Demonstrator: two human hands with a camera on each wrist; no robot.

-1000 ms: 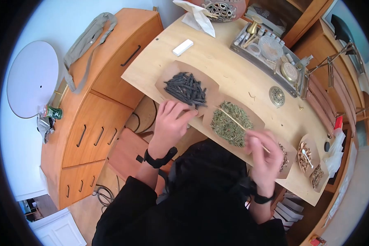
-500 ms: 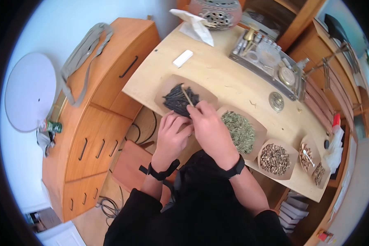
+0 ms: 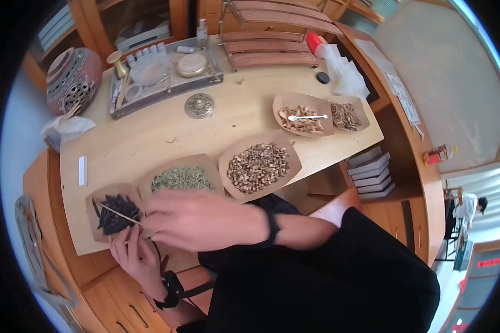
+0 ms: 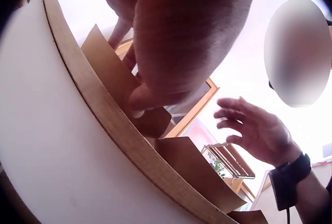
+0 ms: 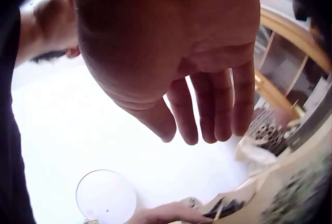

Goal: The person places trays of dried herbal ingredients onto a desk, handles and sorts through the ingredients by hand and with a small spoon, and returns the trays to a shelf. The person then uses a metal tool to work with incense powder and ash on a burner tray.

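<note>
My left hand [image 3: 132, 256] is at the near edge of a brown paper tray [image 3: 97, 236] of dark, dried strips [image 3: 112, 223]. In the left wrist view its thumb [image 4: 148, 99] is on the outside of the tray's wall, with fingers on the far side, pinching it. A thin wooden stick [image 3: 115, 212] lies slanted across the strips. My right hand [image 3: 205, 219], blurred in the head view, hovers above the near side of the tray of dried green herb [image 3: 183, 178], partly covering it. In the right wrist view its fingers are extended with nothing in them.
To the right stand trays of brown chopped pieces [image 3: 258, 166], pale chips with a white spoon [image 3: 308, 117], and small brown bits [image 3: 345, 116]. Behind are a round metal lid [image 3: 199, 105], a grey organiser box [image 3: 166, 94] and a patterned pot [image 3: 72, 80]. A white block [image 3: 83, 171] lies left.
My right hand carried the stick from the green herb to the dark strips, released it there and drew back right. The left hand stayed at its tray. The head view swung right.
</note>
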